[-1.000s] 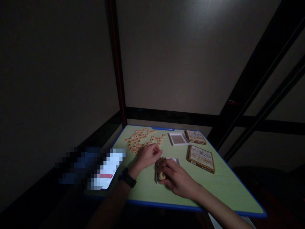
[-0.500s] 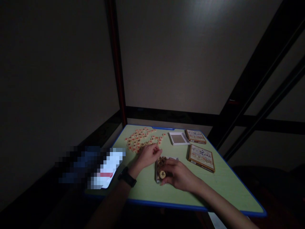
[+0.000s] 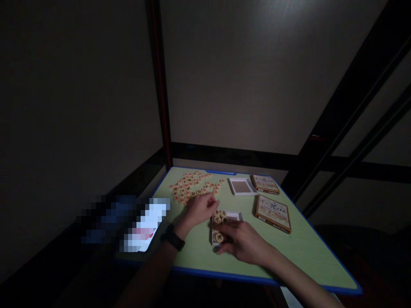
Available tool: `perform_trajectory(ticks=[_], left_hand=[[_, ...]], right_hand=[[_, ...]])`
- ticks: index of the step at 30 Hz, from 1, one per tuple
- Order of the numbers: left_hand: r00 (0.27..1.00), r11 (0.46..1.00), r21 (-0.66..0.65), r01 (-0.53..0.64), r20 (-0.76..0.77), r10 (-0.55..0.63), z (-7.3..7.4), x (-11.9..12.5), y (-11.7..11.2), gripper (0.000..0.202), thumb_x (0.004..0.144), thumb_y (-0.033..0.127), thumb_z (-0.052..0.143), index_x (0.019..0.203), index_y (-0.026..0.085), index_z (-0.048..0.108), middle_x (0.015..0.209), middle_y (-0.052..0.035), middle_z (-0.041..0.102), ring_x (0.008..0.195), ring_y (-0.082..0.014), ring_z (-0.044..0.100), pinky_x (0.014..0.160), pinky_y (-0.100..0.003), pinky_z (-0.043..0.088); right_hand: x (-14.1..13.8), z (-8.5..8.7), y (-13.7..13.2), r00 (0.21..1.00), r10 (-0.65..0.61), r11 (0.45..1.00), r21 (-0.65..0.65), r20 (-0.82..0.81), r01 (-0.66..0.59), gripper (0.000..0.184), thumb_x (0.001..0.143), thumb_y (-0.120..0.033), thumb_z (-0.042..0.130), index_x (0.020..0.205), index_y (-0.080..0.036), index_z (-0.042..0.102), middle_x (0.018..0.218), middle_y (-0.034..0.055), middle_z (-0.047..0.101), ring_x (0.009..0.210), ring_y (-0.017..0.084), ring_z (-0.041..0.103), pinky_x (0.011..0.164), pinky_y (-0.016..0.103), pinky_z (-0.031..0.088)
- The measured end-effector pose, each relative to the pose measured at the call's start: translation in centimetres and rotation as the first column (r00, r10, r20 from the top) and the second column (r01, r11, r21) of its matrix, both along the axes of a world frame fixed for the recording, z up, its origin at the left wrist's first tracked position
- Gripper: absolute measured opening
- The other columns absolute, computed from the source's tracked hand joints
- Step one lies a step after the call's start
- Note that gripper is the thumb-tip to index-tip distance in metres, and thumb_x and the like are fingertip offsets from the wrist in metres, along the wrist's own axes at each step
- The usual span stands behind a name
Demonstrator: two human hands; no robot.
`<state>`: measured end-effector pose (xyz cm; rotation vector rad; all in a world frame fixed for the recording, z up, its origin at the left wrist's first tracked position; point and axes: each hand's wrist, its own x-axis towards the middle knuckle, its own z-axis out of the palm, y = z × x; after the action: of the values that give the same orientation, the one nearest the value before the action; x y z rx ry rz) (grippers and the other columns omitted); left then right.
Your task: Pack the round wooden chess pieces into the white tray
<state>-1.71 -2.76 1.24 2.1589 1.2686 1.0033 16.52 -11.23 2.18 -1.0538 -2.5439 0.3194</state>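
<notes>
A small white tray (image 3: 236, 214) lies near the middle of the green table (image 3: 298, 252) and holds several round wooden game pieces (image 3: 220, 216). My right hand (image 3: 242, 243) rests at the tray's near end, fingers curled round one round piece (image 3: 218, 237) there. My left hand (image 3: 201, 208), with a dark watch on its wrist, sits just left of the tray with its fingers closed in a pinch; what they hold is too small to make out. Beyond it a loose spread of round pieces (image 3: 189, 187) with red and black marks lies on the table.
An empty white tray (image 3: 242, 186) and two brown printed box lids (image 3: 265, 183) (image 3: 272, 212) lie at the back right. A blurred-out patch (image 3: 126, 224) covers the table's left edge. Dark beams and a pale wall stand behind. The room is dim.
My right hand has drawn back slightly toward me along the tray's near end, uncovering more pieces in the tray. My left hand has barely moved.
</notes>
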Motion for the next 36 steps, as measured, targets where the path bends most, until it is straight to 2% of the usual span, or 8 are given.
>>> perform_trajectory(ticks=[6, 12, 21, 25, 31, 36], left_hand=[[0.999, 1.000, -0.007, -0.013, -0.036, 0.013, 0.0, 0.1, -0.1, 0.023, 0.084, 0.028, 0.058, 0.062, 0.020, 0.056, 0.056, 0.0035, 0.056, 0.056, -0.0119, 0.049, 0.056, -0.024, 0.031], [0.996, 1.000, -0.014, -0.021, -0.082, 0.020, -0.1, 0.1, -0.1, 0.025, 0.086, 0.029, 0.056, 0.063, 0.020, 0.056, 0.058, 0.0028, 0.058, 0.056, -0.0122, 0.050, 0.056, -0.024, 0.030], [0.990, 0.999, -0.019, -0.033, -0.141, 0.030, 0.1, 0.0, -0.3, 0.022, 0.087, 0.031, 0.055, 0.068, 0.021, 0.057, 0.063, 0.0014, 0.062, 0.059, -0.0137, 0.054, 0.058, -0.024, 0.032], [0.973, 0.998, -0.005, -0.069, -0.222, 0.066, -0.1, -0.1, -0.3, 0.024, 0.089, 0.036, 0.055, 0.071, 0.021, 0.060, 0.065, -0.0001, 0.064, 0.061, -0.0146, 0.055, 0.058, -0.025, 0.031], [0.897, 0.995, 0.001, -0.100, -0.432, 0.091, 0.9, -0.1, -0.9, 0.033, 0.091, 0.033, 0.046, 0.074, 0.020, 0.070, 0.076, -0.0050, 0.073, 0.070, -0.0179, 0.064, 0.064, -0.026, 0.040], [0.839, 0.998, 0.010, -0.067, -0.540, 0.062, 1.8, 0.0, -1.5, 0.038, 0.090, 0.033, 0.043, 0.078, 0.020, 0.076, 0.084, -0.0101, 0.077, 0.079, -0.0240, 0.070, 0.074, -0.033, 0.048]], right_hand=[[-0.2, -0.1, -0.3, 1.000, -0.013, 1.000, 0.018, 0.024, 0.012, 0.049, 0.081, -0.035, 0.078, 0.126, -0.020, 0.064, 0.092, 0.0074, 0.074, 0.086, 0.023, 0.068, 0.073, 0.029, 0.048], [-0.5, 0.0, -0.5, 0.999, 0.002, 0.998, 0.063, 0.042, -0.005, 0.046, 0.082, -0.030, 0.076, 0.125, -0.018, 0.064, 0.094, 0.0092, 0.074, 0.089, 0.025, 0.068, 0.075, 0.031, 0.049], [-0.4, -0.4, -0.6, 0.999, 0.005, 0.999, 0.034, 0.046, -0.007, 0.046, 0.083, -0.030, 0.075, 0.126, -0.018, 0.064, 0.098, 0.0099, 0.074, 0.092, 0.026, 0.068, 0.078, 0.033, 0.050], [-0.2, -0.4, -0.8, 0.999, -0.004, 1.000, 0.027, 0.051, 0.002, 0.046, 0.086, -0.033, 0.071, 0.128, -0.017, 0.062, 0.101, 0.0117, 0.073, 0.094, 0.027, 0.067, 0.080, 0.035, 0.051], [0.5, 1.2, -0.9, 0.999, -0.010, 1.000, 0.027, 0.037, 0.009, 0.049, 0.085, -0.031, 0.073, 0.130, -0.017, 0.060, 0.103, 0.0119, 0.073, 0.093, 0.026, 0.066, 0.078, 0.033, 0.050], [1.5, 3.2, 0.2, 0.998, -0.060, 0.995, 0.075, 0.022, 0.059, 0.026, 0.090, -0.024, 0.064, 0.115, -0.016, 0.068, 0.088, 0.0095, 0.072, 0.082, 0.022, 0.064, 0.071, 0.030, 0.047]])
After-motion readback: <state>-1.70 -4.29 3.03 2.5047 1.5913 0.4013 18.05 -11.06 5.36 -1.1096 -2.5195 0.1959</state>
